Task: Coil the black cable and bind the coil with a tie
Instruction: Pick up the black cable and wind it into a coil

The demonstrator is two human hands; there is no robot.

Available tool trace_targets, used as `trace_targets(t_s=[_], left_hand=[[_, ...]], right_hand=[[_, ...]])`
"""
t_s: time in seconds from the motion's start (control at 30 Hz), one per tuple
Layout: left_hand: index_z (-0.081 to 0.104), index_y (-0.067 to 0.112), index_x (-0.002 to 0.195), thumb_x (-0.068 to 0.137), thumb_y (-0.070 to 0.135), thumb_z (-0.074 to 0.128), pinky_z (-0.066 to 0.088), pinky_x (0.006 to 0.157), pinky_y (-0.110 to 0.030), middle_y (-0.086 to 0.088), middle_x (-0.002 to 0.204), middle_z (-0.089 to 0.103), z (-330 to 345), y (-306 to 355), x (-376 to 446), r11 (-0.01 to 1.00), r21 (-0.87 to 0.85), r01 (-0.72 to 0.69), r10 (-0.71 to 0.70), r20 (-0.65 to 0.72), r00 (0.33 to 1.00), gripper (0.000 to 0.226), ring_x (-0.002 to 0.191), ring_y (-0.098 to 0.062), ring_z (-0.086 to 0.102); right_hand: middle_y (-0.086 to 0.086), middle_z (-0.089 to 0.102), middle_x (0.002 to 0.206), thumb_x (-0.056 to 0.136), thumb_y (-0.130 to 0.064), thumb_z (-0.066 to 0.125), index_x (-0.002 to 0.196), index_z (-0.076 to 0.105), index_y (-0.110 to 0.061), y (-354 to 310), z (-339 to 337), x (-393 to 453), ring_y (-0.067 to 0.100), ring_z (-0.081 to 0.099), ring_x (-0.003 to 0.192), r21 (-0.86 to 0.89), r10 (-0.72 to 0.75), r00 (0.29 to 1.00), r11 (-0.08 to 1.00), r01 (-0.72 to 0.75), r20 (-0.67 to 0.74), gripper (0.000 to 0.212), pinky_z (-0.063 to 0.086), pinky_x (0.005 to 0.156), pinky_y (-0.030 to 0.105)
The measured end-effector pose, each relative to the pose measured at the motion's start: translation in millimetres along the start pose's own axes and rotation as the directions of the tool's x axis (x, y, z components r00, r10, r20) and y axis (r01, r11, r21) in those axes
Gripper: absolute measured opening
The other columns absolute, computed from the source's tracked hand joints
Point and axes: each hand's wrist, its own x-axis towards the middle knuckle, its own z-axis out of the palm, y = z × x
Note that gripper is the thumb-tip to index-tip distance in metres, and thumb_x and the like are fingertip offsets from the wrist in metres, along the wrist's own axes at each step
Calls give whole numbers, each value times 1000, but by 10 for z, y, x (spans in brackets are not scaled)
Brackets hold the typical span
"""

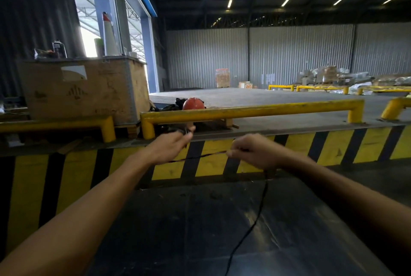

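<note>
The black cable (200, 157) looks thin, light and limp to us: it sags a little between our hands and trails loosely down across the dark floor below the yellow rail (251, 110). We judge it will bend into loops easily but may spring or slip, so it is best held at the gathered end and fed through pinching fingers. Just under the rail's left post, our left hand (172, 145) is closed around a dark bundle, apparently the coil begun so far, though blur hides how many loops. Our right hand (252, 152), below the rail's middle, pinches the cable between fingertips. Both forearms reach forward, well apart, drawing the cable across the striped dock edge (333, 145). No tie shows.
</note>
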Motion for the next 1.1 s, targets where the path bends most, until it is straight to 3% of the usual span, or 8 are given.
trace_targets(t_s=[0.1,0.27,0.37,0.5,0.63,0.73,0.93,1.1], left_hand=[[48,35,129,92,57,29,38,88,-34,-5,130,52,127,19,-115,995,80,66,-85,268,960,47,106,-15,51],[44,55,128,88,62,31,51,88,-43,-3,132,52,86,353,-295,824,-499,269,167,667,726,42,116,-25,57],[38,44,138,92,53,32,51,89,-55,-12,133,57,-64,566,-286,441,-824,356,495,554,669,48,115,-34,59],[40,41,138,94,52,29,50,87,-59,-18,140,47,-230,793,-159,156,-971,181,486,235,842,47,114,-36,59],[49,48,124,97,49,24,42,92,-54,-8,137,45,-317,770,-1,336,-929,-156,167,-104,980,37,111,-22,53],[52,48,116,97,52,24,41,83,-32,16,109,51,-319,557,-11,809,-539,-234,149,-198,969,35,94,-2,51],[58,24,106,96,50,30,39,67,-26,2,89,55,-72,139,-176,996,84,-40,29,134,991,40,84,-14,54],[48,53,123,91,60,28,46,78,-31,2,128,51,-64,289,-330,954,-253,161,7,558,830,38,110,-16,54]], right_hand=[[-10,54,65,86,-31,62,74,60,-26,137,-261,79,3,57,62,-39,31,972,998,-41,-232,13,37,51,12],[-8,53,68,85,-37,63,87,62,-17,241,-276,243,6,51,61,49,131,831,991,-124,-540,20,35,51,21],[0,64,76,95,-39,45,89,62,-17,165,-45,192,20,61,71,221,175,872,972,-79,-457,28,49,58,30],[-8,66,92,98,-36,35,102,56,-34,-152,400,100,4,64,82,363,63,981,932,9,-184,22,54,69,27],[-9,55,75,98,-35,40,79,44,-40,-388,795,36,4,54,65,260,-63,994,965,38,89,20,39,57,20],[-9,54,74,98,-35,41,79,47,-37,-352,691,-7,6,52,65,230,-80,989,972,50,122,20,40,59,22],[-6,55,68,91,-34,55,73,56,-33,-36,-46,78,5,53,62,152,8,989,988,15,-149,18,41,58,22],[-10,56,69,84,-35,66,74,61,-27,26,-212,215,3,51,64,141,51,930,990,1,-363,14,37,55,20]])
